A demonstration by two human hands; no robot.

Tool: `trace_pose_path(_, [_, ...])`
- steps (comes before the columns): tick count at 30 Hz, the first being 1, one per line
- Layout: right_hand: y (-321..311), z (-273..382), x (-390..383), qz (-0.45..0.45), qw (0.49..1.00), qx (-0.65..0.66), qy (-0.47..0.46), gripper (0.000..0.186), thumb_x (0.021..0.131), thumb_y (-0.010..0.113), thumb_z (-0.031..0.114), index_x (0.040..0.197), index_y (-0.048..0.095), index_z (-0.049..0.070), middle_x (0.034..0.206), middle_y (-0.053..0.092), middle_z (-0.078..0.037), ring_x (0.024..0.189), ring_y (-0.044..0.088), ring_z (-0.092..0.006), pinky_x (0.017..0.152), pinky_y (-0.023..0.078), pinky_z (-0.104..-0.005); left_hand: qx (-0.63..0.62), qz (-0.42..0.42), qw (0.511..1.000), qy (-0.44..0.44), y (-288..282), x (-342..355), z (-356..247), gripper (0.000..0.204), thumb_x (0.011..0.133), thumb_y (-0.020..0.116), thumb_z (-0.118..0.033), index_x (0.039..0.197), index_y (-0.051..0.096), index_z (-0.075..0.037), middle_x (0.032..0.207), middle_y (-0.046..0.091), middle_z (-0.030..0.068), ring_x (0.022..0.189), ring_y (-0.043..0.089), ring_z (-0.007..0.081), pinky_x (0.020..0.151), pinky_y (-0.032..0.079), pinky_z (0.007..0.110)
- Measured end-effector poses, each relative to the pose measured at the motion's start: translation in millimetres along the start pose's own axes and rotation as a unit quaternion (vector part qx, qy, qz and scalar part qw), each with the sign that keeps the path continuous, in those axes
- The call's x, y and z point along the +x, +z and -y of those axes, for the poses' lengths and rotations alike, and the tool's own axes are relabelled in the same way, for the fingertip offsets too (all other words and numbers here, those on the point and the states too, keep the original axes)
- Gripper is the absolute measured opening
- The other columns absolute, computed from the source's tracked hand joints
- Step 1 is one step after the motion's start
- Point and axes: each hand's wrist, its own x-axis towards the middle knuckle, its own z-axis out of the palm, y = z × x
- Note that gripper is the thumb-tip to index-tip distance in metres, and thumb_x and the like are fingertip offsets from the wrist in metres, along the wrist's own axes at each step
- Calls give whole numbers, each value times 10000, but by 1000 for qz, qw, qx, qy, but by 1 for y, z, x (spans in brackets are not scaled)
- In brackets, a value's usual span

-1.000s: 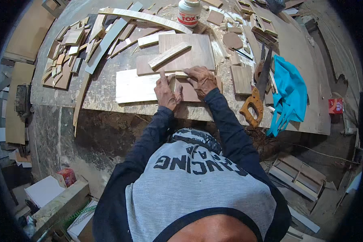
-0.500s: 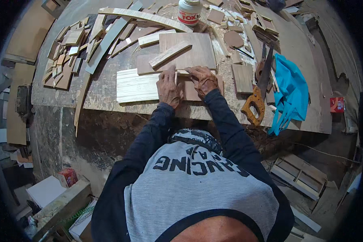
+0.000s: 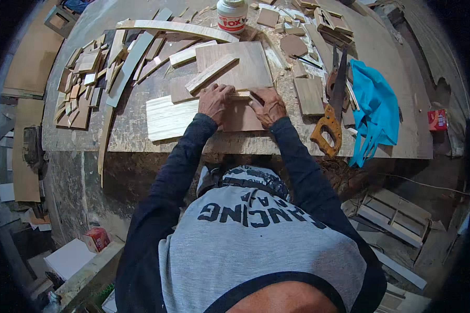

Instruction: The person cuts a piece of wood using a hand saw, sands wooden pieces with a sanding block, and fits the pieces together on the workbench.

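Observation:
A narrow wooden strip (image 3: 240, 96) runs crosswise along the far edge of a brown plywood piece (image 3: 241, 119). My left hand (image 3: 214, 103) is closed on its left end, the fingertips partly hidden. At the other end my right hand (image 3: 269, 107) pinches the strip between thumb and fingers. Left of the plywood lies a pale striped board (image 3: 171, 117), its right end by my left wrist. Just beyond my hands, a short wooden stick (image 3: 211, 74) rests aslant on a larger flat plywood panel (image 3: 253, 60).
A handsaw (image 3: 330, 128) and a blue cloth bag (image 3: 373, 112) lie to the right, near a wooden block (image 3: 309, 96). A white glue jar (image 3: 232, 15) stands at the back. Offcuts (image 3: 83, 78) are heaped at left. The workbench's front edge (image 3: 297, 148) runs below my forearms.
My hands have moved apart, the right one outward and slightly nearer me. The strip now shows lengthwise between them. The whole view has shifted slightly.

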Motion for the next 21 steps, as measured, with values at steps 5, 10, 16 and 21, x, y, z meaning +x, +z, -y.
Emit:
trace_pose_path(5, [-2, 6, 1, 2, 1000, 17, 7, 375, 768, 648, 215, 1118, 627, 82, 1106, 615, -150, 1073, 530, -326, 974, 402, -391, -25, 18, 999, 8, 3, 3, 7, 376, 750, 657, -245, 1098, 568, -135, 1051, 622, 60, 965, 543, 295, 811, 458, 402])
trace_pose_path(10, [4, 1, -3, -16, 1000, 15, 23, 353, 781, 645, 234, 1099, 639, 82, 1103, 614, -126, 1040, 555, -313, 942, 429, -388, -54, 23, 998, -5, -5, 3, 0, 326, 753, 631, -163, 1071, 584, -107, 1068, 621, 75, 946, 533, 304, 825, 467, 391])
trace_pose_path(16, [12, 0, -3, -30, 999, 10, 18, 333, 790, 639, 223, 1095, 643, 90, 1088, 614, -128, 1029, 561, -302, 929, 437, -386, -27, -62, 997, 27, -5, -4, 2, 280, 754, 624, -120, 1030, 592, -84, 896, 591, 114, 904, 538, 312, 773, 475, 397])
trace_pose_path(21, [16, 5, -5, -50, 998, 4, 34, 318, 788, 629, 230, 1077, 644, 96, 1054, 613, -124, 996, 549, -301, 916, 424, -396, -28, -61, 997, -32, -12, -30, -10, 226, 796, 628, -189, 945, 561, -32, 821, 585, 174, 768, 581, 359, 676, 468, 437])
